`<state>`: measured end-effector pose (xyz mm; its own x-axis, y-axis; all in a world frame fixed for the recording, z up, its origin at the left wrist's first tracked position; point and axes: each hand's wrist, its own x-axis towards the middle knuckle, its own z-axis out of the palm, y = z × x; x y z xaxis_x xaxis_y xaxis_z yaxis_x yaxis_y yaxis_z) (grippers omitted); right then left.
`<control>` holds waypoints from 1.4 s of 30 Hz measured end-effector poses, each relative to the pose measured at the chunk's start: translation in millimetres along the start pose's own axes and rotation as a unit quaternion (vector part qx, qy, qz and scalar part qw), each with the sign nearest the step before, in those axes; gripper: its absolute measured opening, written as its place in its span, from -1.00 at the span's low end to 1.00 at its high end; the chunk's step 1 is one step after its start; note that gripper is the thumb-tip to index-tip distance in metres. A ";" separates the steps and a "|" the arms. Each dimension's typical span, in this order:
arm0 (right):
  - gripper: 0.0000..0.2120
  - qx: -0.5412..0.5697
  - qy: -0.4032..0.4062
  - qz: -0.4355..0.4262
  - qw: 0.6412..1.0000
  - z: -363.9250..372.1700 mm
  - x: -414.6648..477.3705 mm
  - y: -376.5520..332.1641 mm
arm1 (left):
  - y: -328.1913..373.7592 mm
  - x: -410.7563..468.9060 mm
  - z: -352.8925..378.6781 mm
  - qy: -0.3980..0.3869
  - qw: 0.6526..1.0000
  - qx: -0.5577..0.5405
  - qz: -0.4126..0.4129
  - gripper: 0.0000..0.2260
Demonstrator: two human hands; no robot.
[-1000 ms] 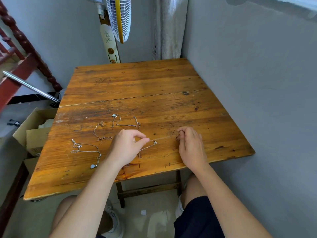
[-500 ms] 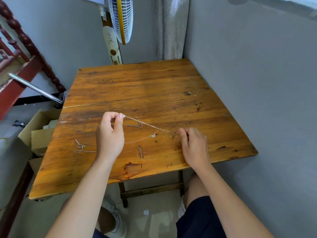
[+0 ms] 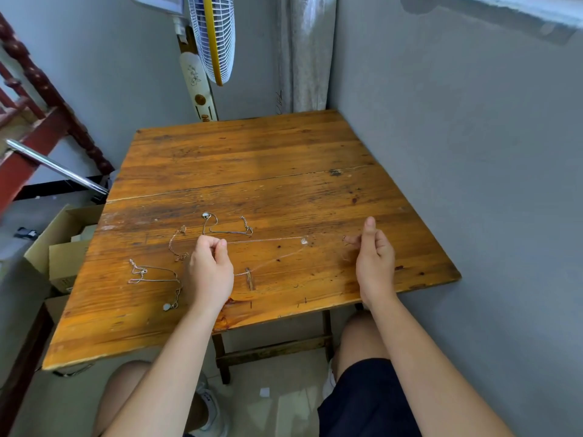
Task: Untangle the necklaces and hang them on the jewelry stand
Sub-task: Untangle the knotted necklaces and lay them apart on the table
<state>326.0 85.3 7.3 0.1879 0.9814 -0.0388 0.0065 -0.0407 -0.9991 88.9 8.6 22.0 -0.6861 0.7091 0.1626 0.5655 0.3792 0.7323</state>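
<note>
Between my hands, a thin silver necklace (image 3: 268, 239) is stretched low over the wooden table (image 3: 252, 171), its small pendant (image 3: 303, 241) near the middle. My left hand (image 3: 209, 269) pinches one end. My right hand (image 3: 373, 253) is pinched at the other side, where the chain is blurred. Three more necklaces lie on the table: one with a round pendant (image 3: 220, 227) just beyond my left hand, a rose-coloured one (image 3: 176, 246) to its left, and a silver one (image 3: 151, 274) near the front left. No jewelry stand is in view.
A grey wall runs along the table's right edge. A standing fan (image 3: 214, 39) is behind the far edge. Open cardboard boxes (image 3: 63, 244) sit on the floor at the left, beside a red stair rail (image 3: 34, 99). My knees are under the front edge.
My hands have moved apart: the right went further right, the left came back down after lifting. The thin necklace is now pulled out longer between them.
</note>
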 end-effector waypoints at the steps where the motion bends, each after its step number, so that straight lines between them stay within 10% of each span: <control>1: -0.56 0.021 -0.005 0.004 1.000 -2.0 1.3 0.4 | 0.4 -1.8 -1.1 0.001 0.999 0.029 0.017 -0.84; 10: -0.73 0.029 -0.083 -0.029 0.996 -6.2 5.2 5.5 | 10.6 -11.5 6.1 0.040 0.967 0.224 0.112 -0.88; 18: -0.76 0.015 -0.083 -0.030 0.996 -9.1 6.2 3.9 | 50.8 -32.0 56.7 -0.143 0.957 0.137 0.213 -0.57; 28: -0.82 0.041 -0.093 0.021 0.995 -11.8 6.7 -3.4 | 46.0 -30.9 66.9 -0.150 0.962 0.140 0.179 -0.86; 36: -0.80 0.075 -0.149 0.094 0.982 -1.6 0.9 -23.0 | 38.3 -30.4 25.3 -0.187 0.978 -0.080 0.045 -0.96; 42: -0.77 0.107 -0.215 0.112 0.964 8.9 -13.3 -51.8 | 36.1 -29.9 -10.4 -0.252 0.951 -0.179 -0.007 -0.70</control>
<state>314.5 76.1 59.5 -0.2646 0.9413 -0.2097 -0.1985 -0.2659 -0.9433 125.1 -5.1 50.5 -0.3353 0.9345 -0.1193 0.3041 0.2272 0.9252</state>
